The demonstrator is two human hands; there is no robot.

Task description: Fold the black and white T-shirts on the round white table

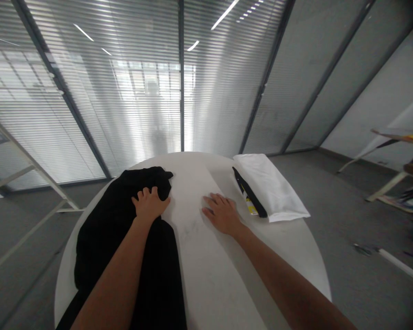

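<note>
Left arm [113, 275] and right arm [282, 279] reach forward, left grip [150, 205] curled, right grip [222, 213] flat.

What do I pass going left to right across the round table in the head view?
Black cloth → left hand → white tabletop → right hand → black strap with a yellow tag → white fabric bundle
</note>
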